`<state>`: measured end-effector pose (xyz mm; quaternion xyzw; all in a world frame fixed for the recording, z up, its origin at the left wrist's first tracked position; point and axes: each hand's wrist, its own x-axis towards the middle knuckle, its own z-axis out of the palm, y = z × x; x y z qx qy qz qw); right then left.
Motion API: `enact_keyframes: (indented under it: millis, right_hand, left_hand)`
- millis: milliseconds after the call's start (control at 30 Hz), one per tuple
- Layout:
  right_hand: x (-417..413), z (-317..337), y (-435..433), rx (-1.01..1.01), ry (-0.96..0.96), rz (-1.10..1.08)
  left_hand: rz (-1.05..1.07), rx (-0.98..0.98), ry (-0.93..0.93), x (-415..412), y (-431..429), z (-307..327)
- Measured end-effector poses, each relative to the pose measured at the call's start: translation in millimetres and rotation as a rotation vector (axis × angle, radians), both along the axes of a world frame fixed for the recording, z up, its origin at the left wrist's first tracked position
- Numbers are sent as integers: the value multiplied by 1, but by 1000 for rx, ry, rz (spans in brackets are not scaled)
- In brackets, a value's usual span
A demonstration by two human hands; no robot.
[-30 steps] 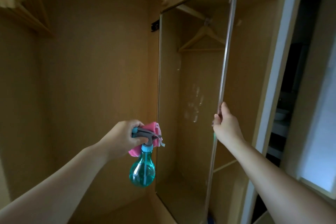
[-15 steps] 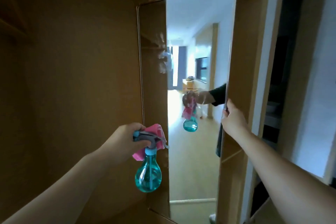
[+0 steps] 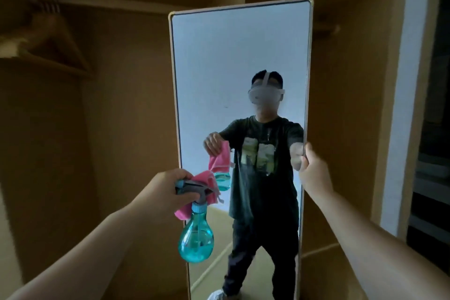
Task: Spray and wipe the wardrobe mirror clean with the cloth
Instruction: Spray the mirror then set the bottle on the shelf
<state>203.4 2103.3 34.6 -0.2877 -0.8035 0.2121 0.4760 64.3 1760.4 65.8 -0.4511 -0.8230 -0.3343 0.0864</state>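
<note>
Wardrobe mirror [image 3: 233,68], a tall panel in a pale gold frame, stands upright facing the camera inside the wooden wardrobe [image 3: 121,105] and reflects the person. In front of the mirror's lower left edge, the left hand [image 3: 168,190] is curled round the grey trigger head of a teal spray bottle [image 3: 196,238] that hangs below it, with the pink cloth [image 3: 207,182] bunched in the same grip. Well apart from it, the right hand [image 3: 314,173] grips the mirror's right frame edge about midway up.
</note>
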Motion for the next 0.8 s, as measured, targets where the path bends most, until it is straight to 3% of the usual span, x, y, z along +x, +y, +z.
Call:
enact_keyframes:
  millis: [233,567,700,800]
  right_hand:
    - [-25,5,23,-49,20,53]
    - [-45,9,31,-125,-17,30]
    - [-27,8,3,-7,63,-39]
    - [-15,9,-41,42,153,146]
  left_hand:
    - [121,-22,-12,27,7,0]
    - [128,-29,9,41,4,15]
    - [128,-23,12,40,1,16]
    - [119,-13,12,38,-2,18]
